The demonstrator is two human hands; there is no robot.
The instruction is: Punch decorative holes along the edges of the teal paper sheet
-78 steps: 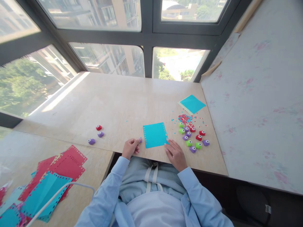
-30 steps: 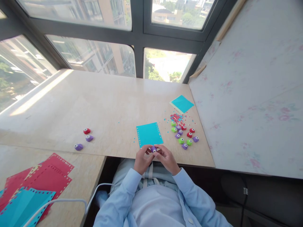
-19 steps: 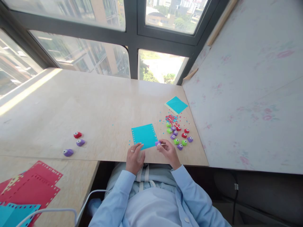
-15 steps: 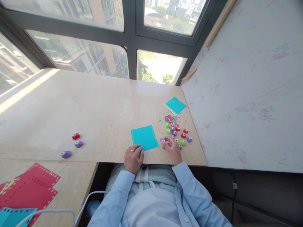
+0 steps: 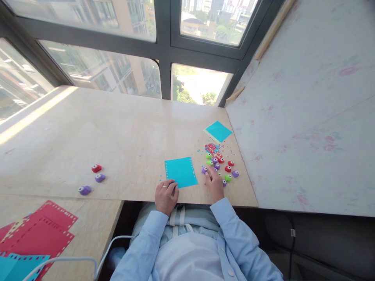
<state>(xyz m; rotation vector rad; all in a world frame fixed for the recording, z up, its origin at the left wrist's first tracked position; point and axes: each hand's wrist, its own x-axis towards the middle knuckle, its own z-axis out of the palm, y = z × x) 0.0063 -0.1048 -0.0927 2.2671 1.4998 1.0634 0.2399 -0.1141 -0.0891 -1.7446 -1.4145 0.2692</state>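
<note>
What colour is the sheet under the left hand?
Cyan, with punched holes along its side edges: the sheet under the left hand, head view.

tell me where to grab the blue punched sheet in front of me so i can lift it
Take the blue punched sheet by its near right corner. It lies flat on the table, so probably slide it toward the near table edge and pinch from below. The left hand already rests at its near left corner; the right hand sits just beside its right edge, by the small punches.
</note>
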